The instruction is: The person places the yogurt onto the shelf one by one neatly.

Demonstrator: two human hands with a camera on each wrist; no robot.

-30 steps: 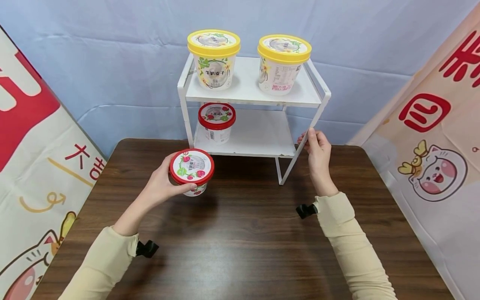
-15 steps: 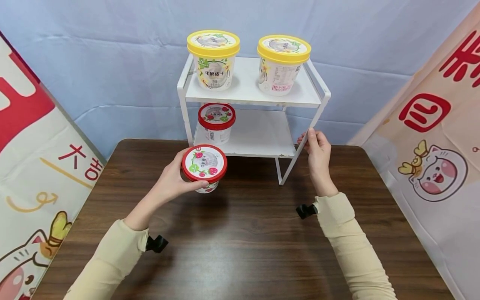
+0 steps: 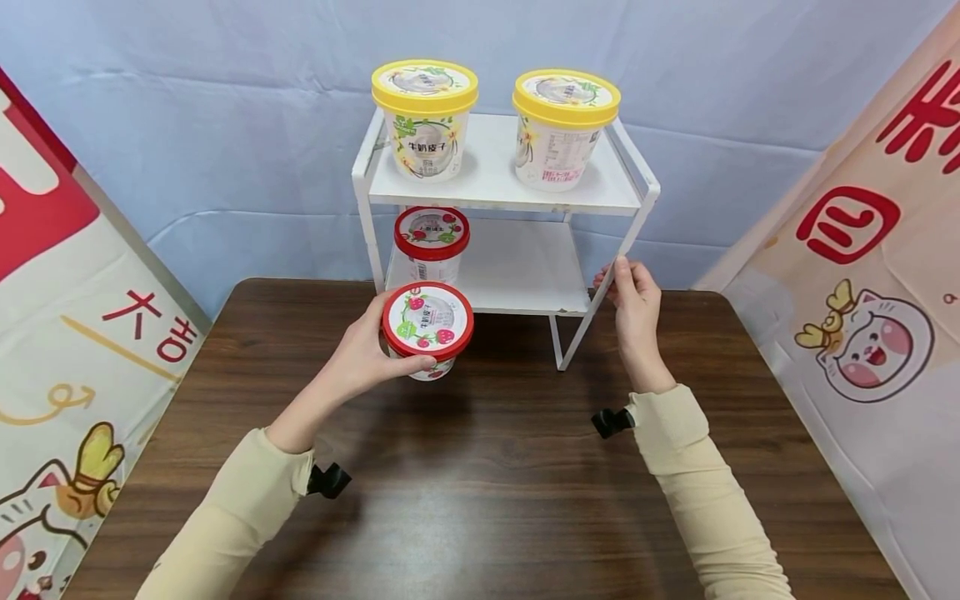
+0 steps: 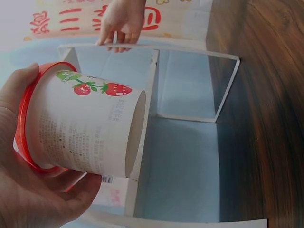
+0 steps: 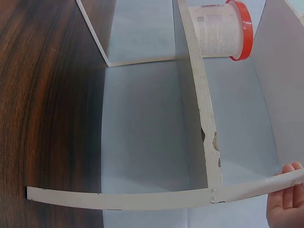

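Note:
My left hand (image 3: 360, 360) grips a paper ice-cream tub (image 3: 428, 319) with a red strawberry lid, thumb and fingers round its rim. The tub is held above the table, in front of the lower shelf's left part. In the left wrist view, strawberries and small print show on the tub's side (image 4: 85, 128). My right hand (image 3: 637, 321) holds the right front post of the white two-tier rack (image 3: 525, 271), its thumb in front and fingers behind. Another red-lidded tub (image 3: 432, 237) stands at the left of the lower shelf, partly hidden by the held one.
Two yellow-lidded tubs (image 3: 425, 121) (image 3: 566, 129) stand on the upper shelf, left and right. The rack is at the back of a dark wooden table (image 3: 510, 467). A pale blue cloth (image 3: 270, 150) hangs behind, with printed banners (image 3: 847, 275) at both sides.
My left hand has carried the red-lidded tub to the right and slightly toward the rack. My right hand stays on the post, and the other tubs have not moved.

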